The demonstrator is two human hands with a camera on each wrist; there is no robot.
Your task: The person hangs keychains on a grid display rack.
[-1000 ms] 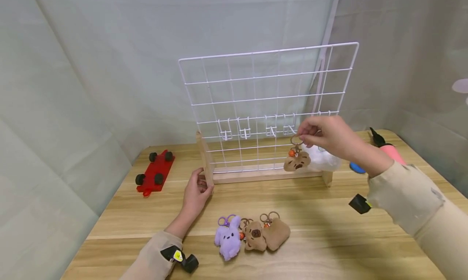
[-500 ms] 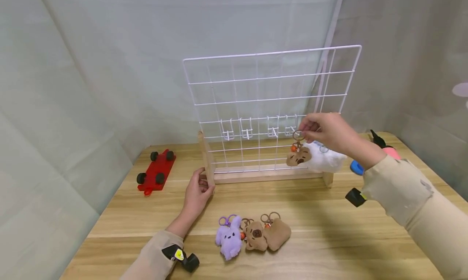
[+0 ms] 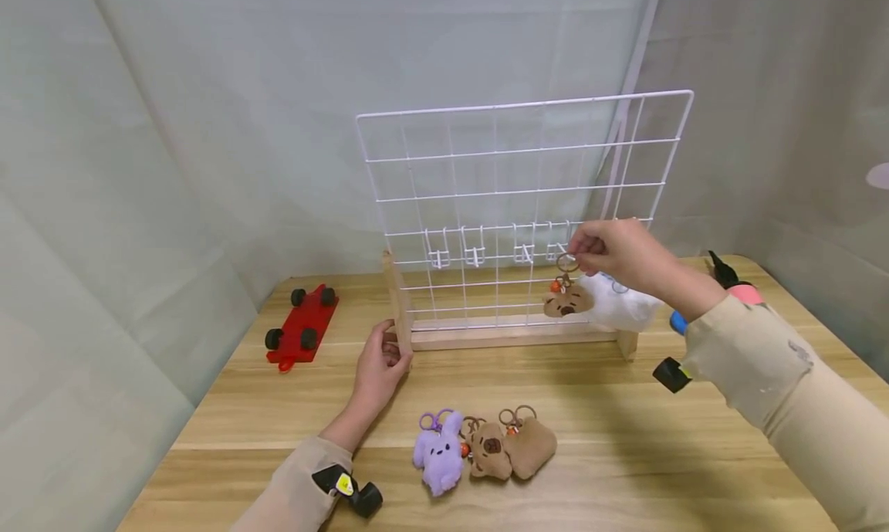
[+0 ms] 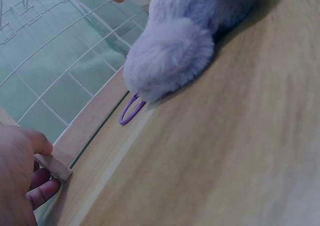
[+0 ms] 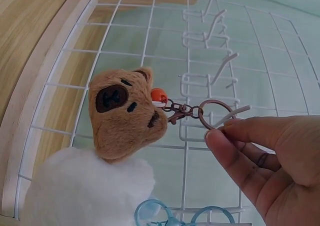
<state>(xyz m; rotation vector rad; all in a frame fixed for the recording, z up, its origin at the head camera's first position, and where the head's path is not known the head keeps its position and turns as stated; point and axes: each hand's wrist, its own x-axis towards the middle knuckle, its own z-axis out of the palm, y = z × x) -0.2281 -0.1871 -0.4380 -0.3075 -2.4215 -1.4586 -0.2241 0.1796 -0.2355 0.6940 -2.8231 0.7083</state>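
Holding the left end of the wooden stand [image 3: 397, 300], the left hand [image 3: 380, 370] has its thumb and fingers on either side of the wood; a firm grip there should stop the white wire rack [image 3: 524, 104] shifting under a light push. Further right, a purple plush toy [image 3: 441, 455] and two brown plush toys [image 3: 490, 450] lie on the surface [image 3: 264, 432] in front. Above them is a row of white hooks, and the hook [image 3: 556, 251] nearest the right hand [image 3: 618, 248] has its prong [image 5: 240, 111] overlapping the metal ring [image 5: 201, 117] in the right wrist view; whether it passes through cannot be told. It would seem best to face the ring's opening to the prong's tip, slide it well on, and let go only once the hook bears the weight. The right hand's grip is a thumb-and-finger pinch on the ring's edge, leaving most of the opening free. From that ring a brown bear [image 5: 122, 118] dangles by a short chain, below the fingertips and slightly left in the head view, untouched by them, with a white fluffy toy [image 3: 621, 300] just to its right
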